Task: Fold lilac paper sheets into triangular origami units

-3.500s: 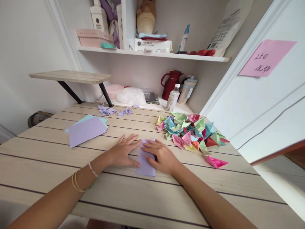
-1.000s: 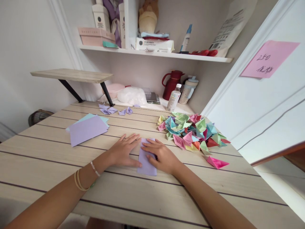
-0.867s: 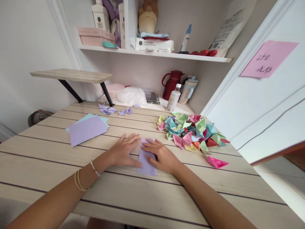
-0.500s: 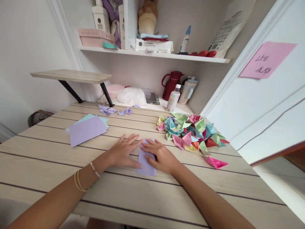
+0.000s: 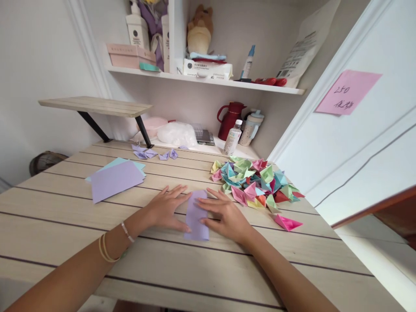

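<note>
A folded strip of purple paper (image 5: 196,216) lies flat on the slatted table between my hands. My left hand (image 5: 169,209) rests at its left side with fingers spread and the thumb on the paper's lower left edge. From the right, my right hand (image 5: 225,215) lies over the paper's right edge, fingers apart and fingertips on the sheet. To the left is a stack of flat sheets, a purple sheet (image 5: 117,180) on top of light blue sheets (image 5: 115,162). On the right sits a heap of colourful folded paper boats (image 5: 253,180), with a bright pink paper boat (image 5: 287,222) nearest me.
Several small purple folded pieces (image 5: 146,153) lie at the table's back. Behind them stand a clear bottle (image 5: 232,138), a red jug (image 5: 230,121) and a plastic bag (image 5: 177,133). A small raised wooden shelf (image 5: 97,106) overhangs the back left. A pink note (image 5: 348,92) hangs on the right wall.
My right hand has shifted right across the purple paper, from its middle to its right edge, uncovering more of it. My left hand stays beside it. The camera view has moved slightly.
</note>
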Tool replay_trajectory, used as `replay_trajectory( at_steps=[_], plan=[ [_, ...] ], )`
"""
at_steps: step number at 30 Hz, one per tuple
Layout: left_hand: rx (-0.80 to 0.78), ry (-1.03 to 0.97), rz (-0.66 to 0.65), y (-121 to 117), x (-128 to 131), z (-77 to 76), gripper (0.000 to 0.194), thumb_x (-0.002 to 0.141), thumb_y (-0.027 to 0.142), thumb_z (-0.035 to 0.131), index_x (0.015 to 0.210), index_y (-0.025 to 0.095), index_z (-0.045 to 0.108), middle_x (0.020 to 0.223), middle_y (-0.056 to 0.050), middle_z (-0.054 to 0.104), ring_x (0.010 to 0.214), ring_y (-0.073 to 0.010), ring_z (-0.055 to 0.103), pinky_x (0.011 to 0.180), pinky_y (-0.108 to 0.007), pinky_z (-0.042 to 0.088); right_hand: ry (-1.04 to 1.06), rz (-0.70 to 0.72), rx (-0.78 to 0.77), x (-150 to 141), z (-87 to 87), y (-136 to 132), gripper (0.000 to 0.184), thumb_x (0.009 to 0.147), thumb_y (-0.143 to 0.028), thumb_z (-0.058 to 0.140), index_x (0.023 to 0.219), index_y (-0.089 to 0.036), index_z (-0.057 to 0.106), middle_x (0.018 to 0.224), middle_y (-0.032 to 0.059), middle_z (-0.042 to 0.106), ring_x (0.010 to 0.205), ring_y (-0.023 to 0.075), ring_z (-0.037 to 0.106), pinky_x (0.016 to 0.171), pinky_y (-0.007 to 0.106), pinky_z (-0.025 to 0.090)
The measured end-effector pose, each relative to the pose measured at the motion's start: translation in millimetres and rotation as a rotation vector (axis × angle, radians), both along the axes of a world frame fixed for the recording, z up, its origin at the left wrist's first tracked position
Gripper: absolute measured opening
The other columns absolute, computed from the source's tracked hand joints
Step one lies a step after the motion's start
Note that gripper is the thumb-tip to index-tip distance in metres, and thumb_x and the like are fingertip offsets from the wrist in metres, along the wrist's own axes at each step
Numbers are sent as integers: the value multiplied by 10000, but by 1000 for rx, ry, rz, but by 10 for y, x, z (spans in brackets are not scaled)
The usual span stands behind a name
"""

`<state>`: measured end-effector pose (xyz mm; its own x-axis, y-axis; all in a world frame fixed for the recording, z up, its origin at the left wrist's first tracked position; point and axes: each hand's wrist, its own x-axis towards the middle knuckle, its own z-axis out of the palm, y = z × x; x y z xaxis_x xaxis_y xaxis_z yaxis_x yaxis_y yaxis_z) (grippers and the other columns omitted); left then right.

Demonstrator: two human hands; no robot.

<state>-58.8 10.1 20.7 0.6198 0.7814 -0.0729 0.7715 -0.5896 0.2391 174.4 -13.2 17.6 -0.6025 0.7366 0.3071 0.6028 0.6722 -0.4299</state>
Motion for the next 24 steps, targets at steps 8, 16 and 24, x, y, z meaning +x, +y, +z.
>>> replay_trajectory(
  at_steps=[8,16,24],
  plan=[
    [-2,13,7,12,-2,-1,984,523,758,474,1351,285,229,1453,-67,135,1321,-284,90,1041,-481,69,-118,-17,66,19,-69,99,276,797,-367,534,1055,-301,607,1103,18,620,1214,266,378,1001,563,200],
    [-10,13,1,9,-10,8,983,527,762,465,1354,291,217,1455,-68,129,1322,-282,81,1040,-487,68,-87,-109,14,175,-136,16,467,743,-468,560,1167,-272,536,1115,33,611,1210,290,377,969,518,312],
    [-8,34,2,2,-4,29,976,539,756,463,1355,279,219,1456,-67,113,1322,-285,75,1041,-490,69,-191,-81,-34,196,-17,30,848,567,-646,601,1278,-222,417,1232,54,523,1238,326,308,974,477,306]
  ],
)
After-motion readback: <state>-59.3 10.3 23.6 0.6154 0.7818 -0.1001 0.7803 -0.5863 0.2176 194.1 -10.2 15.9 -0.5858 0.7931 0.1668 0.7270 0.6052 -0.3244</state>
